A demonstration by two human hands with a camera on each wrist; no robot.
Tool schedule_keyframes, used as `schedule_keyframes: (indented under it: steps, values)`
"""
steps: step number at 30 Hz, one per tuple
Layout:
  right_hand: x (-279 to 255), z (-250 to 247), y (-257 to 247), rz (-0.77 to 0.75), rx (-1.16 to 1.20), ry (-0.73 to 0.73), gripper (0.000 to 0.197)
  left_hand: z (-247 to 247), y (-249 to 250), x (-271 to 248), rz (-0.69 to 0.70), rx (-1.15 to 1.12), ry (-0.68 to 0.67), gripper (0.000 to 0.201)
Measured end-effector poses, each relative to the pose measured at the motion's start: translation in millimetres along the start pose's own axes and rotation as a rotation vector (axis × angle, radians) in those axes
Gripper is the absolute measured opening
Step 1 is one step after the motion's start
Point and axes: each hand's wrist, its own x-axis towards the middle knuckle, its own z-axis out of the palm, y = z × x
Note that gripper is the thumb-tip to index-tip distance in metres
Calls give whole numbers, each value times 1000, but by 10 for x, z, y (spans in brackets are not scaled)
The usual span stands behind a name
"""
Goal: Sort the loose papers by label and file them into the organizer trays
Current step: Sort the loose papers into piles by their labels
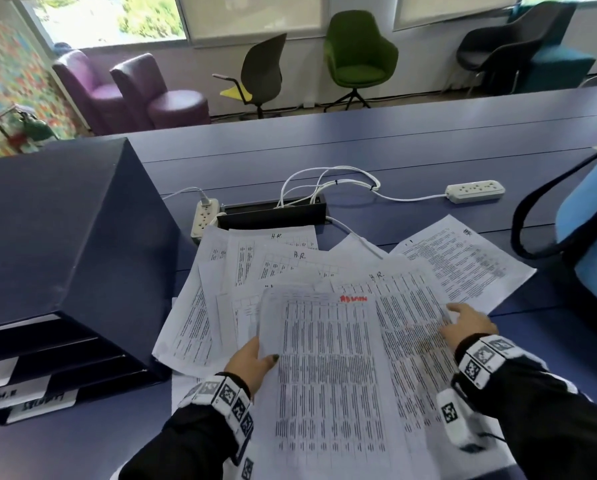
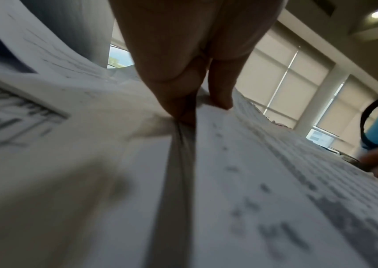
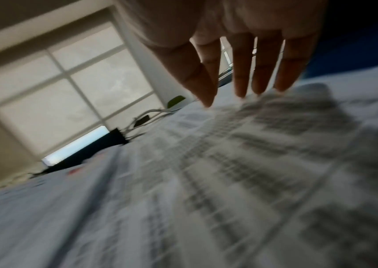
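Head view: left hand (image 1: pixel 252 358) pinches ADMIN sheet (image 1: pixel 328 375); right hand (image 1: pixel 468 323) flat, seemingly touching papers (image 1: pixel 411 306).

Papers (image 1: pixel 290 271), organizer (image 1: pixel 65 237) on table (image 1: pixel 428 140)

Papers (image 1: pixel 325 306) right of organizer (image 1: pixel 65 237)

Green chair (image 1: pixel 357 53) beneath blinds (image 1: pixel 255 15), purple armchairs (image 1: pixel 130 91) left
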Motion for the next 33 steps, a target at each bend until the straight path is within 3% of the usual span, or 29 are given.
schedule_keyframes:
  steps: [4,12,16,22,24,26,29,33]
  values:
    - [97,-48,203,141,-3,-35,68,-41,2,45,-26,20,26,38]
    - [90,-48,232,28,42,-75,25,-257,-31,35,-43,73,158,43]
    - [128,-416,152,-12,108,113,4,-344,-119,17,-59,28,191,45]
    - [263,-971,52,-59,244,427,20,-285,-115,-40,-54,1,232,44]
    - [250,-985,13,-111,246,459,27,-287,-117,-37,-58,0,229,44]
    - [172,-891,-74,-172,218,352,28,-301,-122,-32,-65,0,218,44]
    - [1,-554,-158,-266,227,7,18,-335,-121,-35,-72,-13,198,46]
    - [-363,-104,-191,-391,113,-352,25,-467,-133,-102,-100,-16,326,48]
